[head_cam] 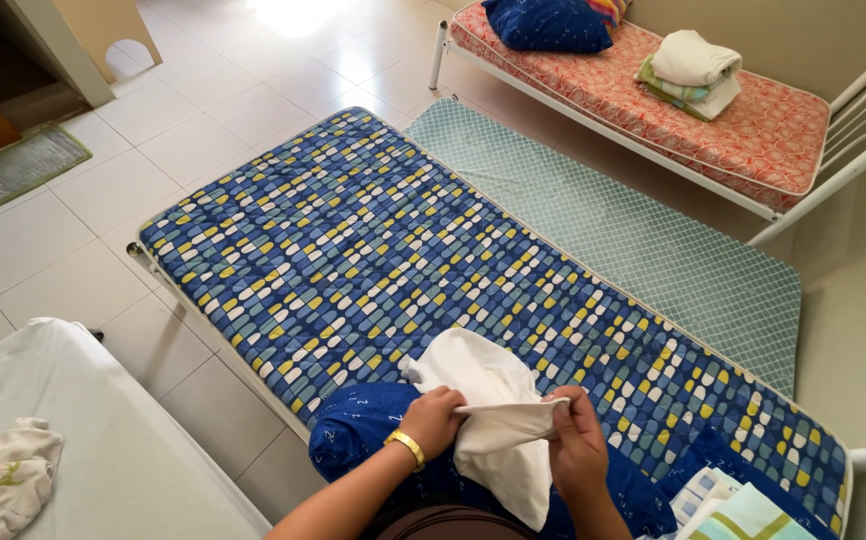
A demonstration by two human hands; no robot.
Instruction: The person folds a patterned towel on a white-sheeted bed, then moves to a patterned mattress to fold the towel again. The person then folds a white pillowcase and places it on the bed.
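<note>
Both hands work a crumpled white cloth over a dark blue pillow at the near end of a patterned mattress.

Left hand (435, 420), gold bangle at the wrist, and right hand (575, 440) each pinch an edge of the white cloth (488, 400), stretched between them and not yet folded flat. Beneath lies the dark blue pillow (363, 425) on the blue, yellow and white mattress (373, 240). Folded linens (693, 72) already sit on the orange-patterned bed (753, 130).
</note>
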